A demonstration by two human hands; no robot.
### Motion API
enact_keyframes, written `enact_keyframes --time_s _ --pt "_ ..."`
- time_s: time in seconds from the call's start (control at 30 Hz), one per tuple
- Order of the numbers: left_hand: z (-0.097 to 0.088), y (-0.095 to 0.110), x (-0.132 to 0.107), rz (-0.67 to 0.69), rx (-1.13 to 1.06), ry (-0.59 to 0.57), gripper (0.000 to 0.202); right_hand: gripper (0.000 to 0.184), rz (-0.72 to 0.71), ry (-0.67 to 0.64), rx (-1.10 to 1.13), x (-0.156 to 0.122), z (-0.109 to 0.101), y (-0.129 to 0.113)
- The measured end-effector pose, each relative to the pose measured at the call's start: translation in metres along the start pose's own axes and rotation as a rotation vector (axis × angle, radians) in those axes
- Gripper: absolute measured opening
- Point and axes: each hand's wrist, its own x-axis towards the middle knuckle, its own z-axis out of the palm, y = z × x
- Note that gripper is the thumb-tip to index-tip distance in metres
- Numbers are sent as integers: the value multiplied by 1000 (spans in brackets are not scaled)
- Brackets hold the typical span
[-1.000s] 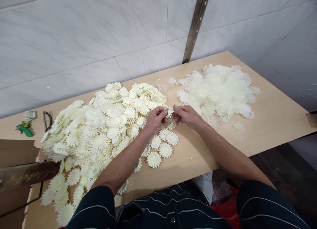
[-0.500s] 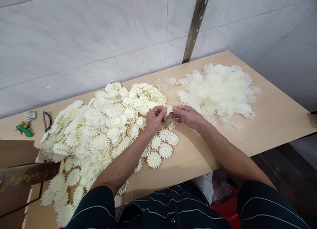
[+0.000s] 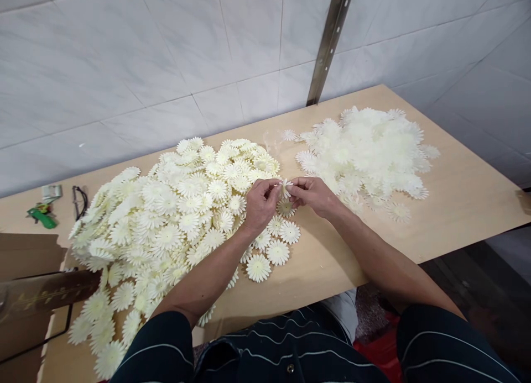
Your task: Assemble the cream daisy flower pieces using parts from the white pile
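1. Dark striped sleeves (image 3: 448, 339) fill the near edge of the view. Both forearms reach forward over the table (image 3: 460, 206).
2. Cream loose flowers (image 3: 269, 250) lie flat and single on the wood just before the hands, spilled from the foot of the left pile.
3. The left hand (image 3: 259, 203) and right hand (image 3: 315, 195) meet fingertip to fingertip above these. Both pinch one small flower (image 3: 285, 187) between thumb and fingers, with the other fingers curled in. It is held on edge and clear of the table, probably so that both sides can be reached.
4. The left pile (image 3: 166, 217) is broad, and its daisy shapes lie mostly face up with yellowish centres.
5. The right pile (image 3: 365, 151) is paler and fluffier. It stands apart with bare wood between, which suggests that the two lots are kept separate.
6. At the far left lie a green tool (image 3: 41, 217) and a black loop (image 3: 78, 202), well out of the way. Nearer is a cardboard box (image 3: 25, 256) with a brown strip (image 3: 50, 292); its yellowish marks are too blurred to read.
7. Behind is a white tiled wall (image 3: 166, 51) with a metal strip (image 3: 329, 40). No brand or label can be read anywhere.
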Motion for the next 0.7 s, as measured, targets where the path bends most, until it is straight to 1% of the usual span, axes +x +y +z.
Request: enact_keyframes --time_s 0.1,0.23,0.33,0.4,0.5,0.7 --pt "1 1 -1 -1 -17 -1 16 66 -41 71 -102 0 0 2" --pt "4 3 -2 -89 -103 28 22 60 -112 168 -322 -1 -1 6" --pt "4 6 -3 -122 -114 17 24 47 -265 254 -479 -2 -1 8" --pt "4 9 -3 -175 -126 -42 30 36 -390 294 -533 -2 1 9" --pt "4 11 -3 -260 -194 -112 40 24 -507 301 -550 -2 4 13" --pt "5 12 -1 -282 -247 -73 48 16 -576 311 -619 0 6 18"
